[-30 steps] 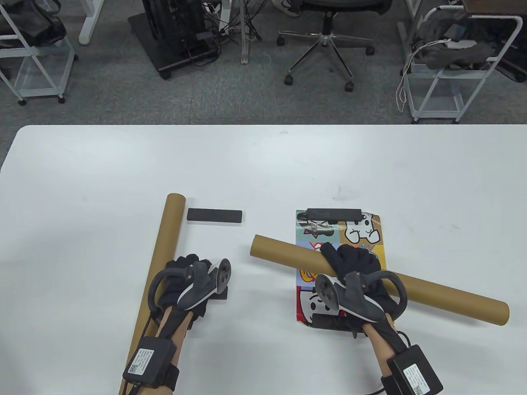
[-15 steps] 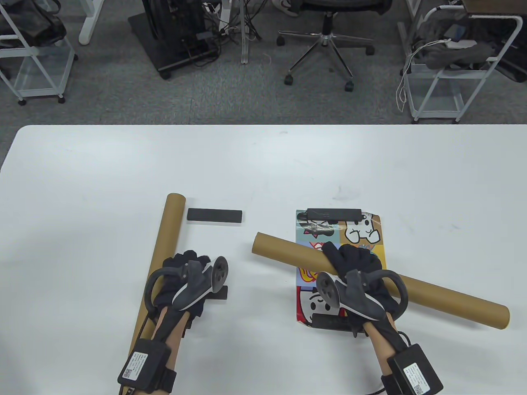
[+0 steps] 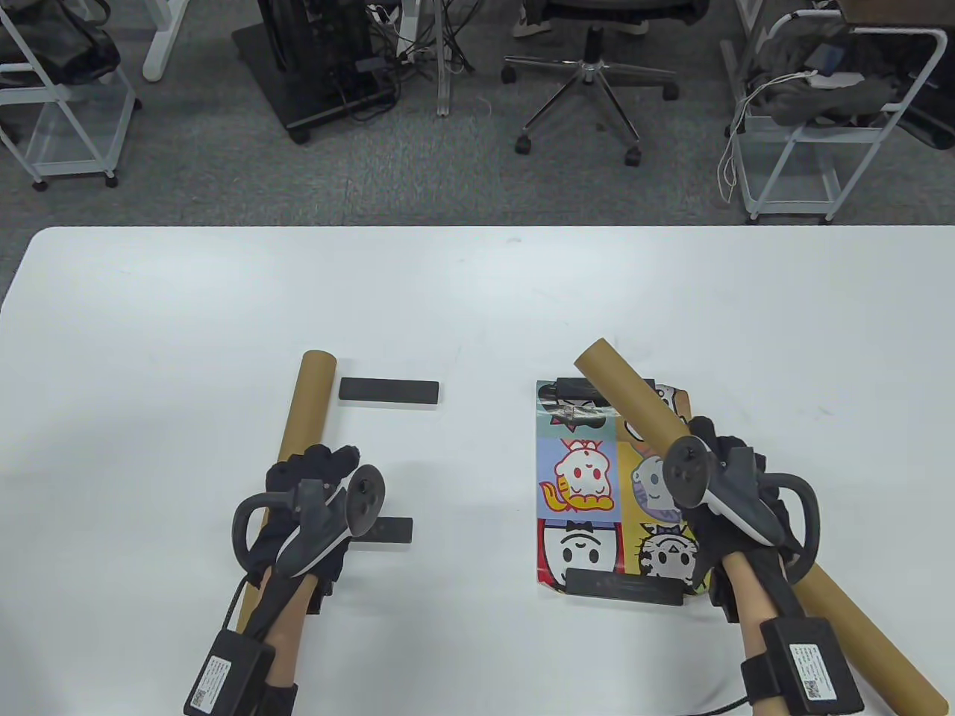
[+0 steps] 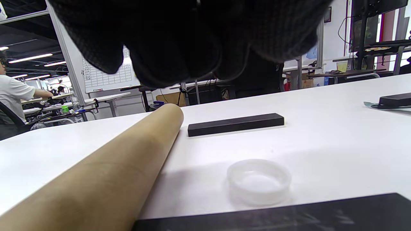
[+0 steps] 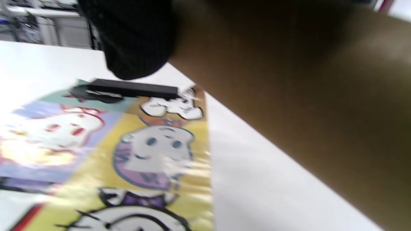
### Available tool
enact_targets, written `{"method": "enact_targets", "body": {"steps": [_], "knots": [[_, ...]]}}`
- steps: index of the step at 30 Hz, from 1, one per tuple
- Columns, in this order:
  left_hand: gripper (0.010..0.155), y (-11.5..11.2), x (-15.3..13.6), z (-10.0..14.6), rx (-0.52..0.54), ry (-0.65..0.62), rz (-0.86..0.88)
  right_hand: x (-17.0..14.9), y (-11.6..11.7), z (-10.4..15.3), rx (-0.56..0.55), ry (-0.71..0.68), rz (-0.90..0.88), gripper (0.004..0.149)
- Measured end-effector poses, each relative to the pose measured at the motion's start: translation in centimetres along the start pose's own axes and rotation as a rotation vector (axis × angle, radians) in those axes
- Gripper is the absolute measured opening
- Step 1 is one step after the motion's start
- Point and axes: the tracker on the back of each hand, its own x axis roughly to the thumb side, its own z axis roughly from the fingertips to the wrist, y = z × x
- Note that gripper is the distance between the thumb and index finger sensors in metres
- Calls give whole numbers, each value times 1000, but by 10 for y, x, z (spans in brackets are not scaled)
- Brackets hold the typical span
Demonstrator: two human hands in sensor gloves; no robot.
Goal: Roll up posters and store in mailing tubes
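A brown mailing tube (image 3: 634, 395) slants over the right edge of the cartoon poster (image 3: 586, 477), its far end up and to the left. My right hand (image 3: 716, 440) grips it near the middle. In the right wrist view the tube (image 5: 305, 112) fills the right side above the poster (image 5: 154, 150). A second tube (image 3: 306, 403) lies on the table at the left. My left hand (image 3: 317, 466) hovers over it with loosely curled fingers (image 4: 179, 38) that hold nothing.
Black weight bars hold the poster flat at its far edge (image 3: 604, 388) and near edge (image 3: 623, 585). Two more bars lie by the left tube, one far (image 3: 388, 390) and one near (image 3: 392, 531). A clear plastic end cap (image 4: 258, 181) sits beside the left tube.
My right hand swung its tube from lying crosswise over the poster to a steep diagonal and moved right, uncovering the poster. My left hand shifted slightly left and nearer.
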Motion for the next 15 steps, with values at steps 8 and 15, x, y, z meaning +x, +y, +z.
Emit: {"method": "enact_targets", "body": {"steps": [8, 15], "knots": [[59, 0, 0, 1, 2, -1, -5, -47, 34, -4, 156, 179, -26, 91], [60, -1, 0, 1, 5, -2, -8, -67, 51, -3, 204, 235, -14, 91]]}}
